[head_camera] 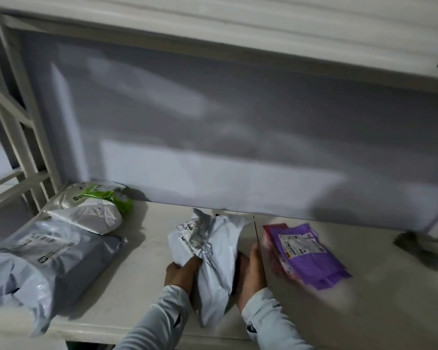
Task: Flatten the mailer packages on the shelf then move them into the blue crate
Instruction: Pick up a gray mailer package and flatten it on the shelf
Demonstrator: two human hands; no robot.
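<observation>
On the far left of the shelf [142, 294] we have a heap of grey bags [38, 258], still puffy, and behind them a white bag [91, 218] lying against a green-and-white one [99, 195]. None of these looks pressed down yet, so we judge most of the job is still ahead of us.

In the middle our left hand [181, 272] curls its fingers round the left edge of the crumpled white mailer [213, 253], and our right hand [252, 269] lies along its right side; the fingers are hidden behind the bag, so we cannot tell whether it grips or only presses. The mailer is bunched along its length, its label [194, 233] creased near the top.

To do this step well, we should lay the mailer down on the shelf, spread its two sides apart, then smooth from the sealed end toward the open one so trapped air has a way out. Pressing straight down on the bulge would likely only shift the air.

To the right, well apart from our hands, the purple mailer [306, 253] lies fairly flat. Farther right sits a dark blurred lump [422, 251] we cannot identify. The blue crate is not in view.
</observation>
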